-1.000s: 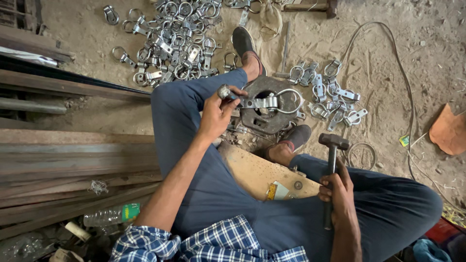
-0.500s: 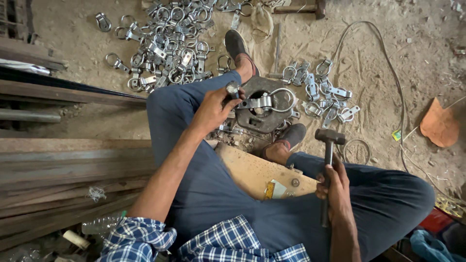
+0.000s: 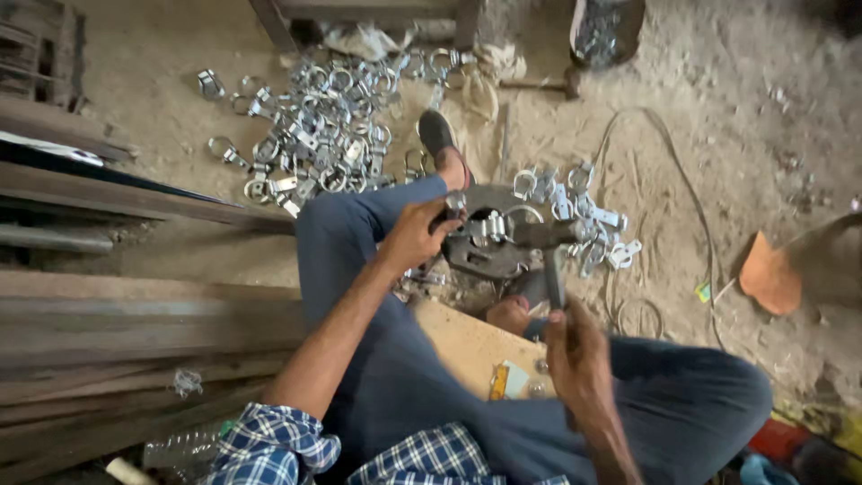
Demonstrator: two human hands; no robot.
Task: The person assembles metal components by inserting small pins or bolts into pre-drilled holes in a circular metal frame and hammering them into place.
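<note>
1. Looking down through the head camera, I see the sandy workshop floor (image 3: 718, 135) as the biggest thing in view, with a long stack of steel bars and flat strips (image 3: 135, 323) lying along its left side.
2. Next comes a wide heap of bright metal clamp rings (image 3: 314, 135) spread on the sand at the top, beyond the person's far shoe (image 3: 437, 135).
3. A wooden board (image 3: 467, 346) lies between the person's legs, with a small yellow and white packet resting on it.
4. The round dark iron block (image 3: 489, 256) sits on the ground just past that board, in front of the knees, and serves as the work surface.
5. A smaller cluster of clamp rings (image 3: 584, 220) lies just right of the block, touching its edge.
6. The hammer (image 3: 543, 242) has its dark head over the block's right part, handle running down toward me; the view blurs it.
7. My right hand (image 3: 579, 355) is wrapped tight around the lower end of the hammer handle, fingers closed on it.
8. My left hand (image 3: 417, 235) is closed on a clamp ring (image 3: 485, 226), pinching it at the block's left edge so that the piece lies on top of the block.
9. The hammer head is just beside the held clamp ring; I cannot tell whether they touch.
</note>
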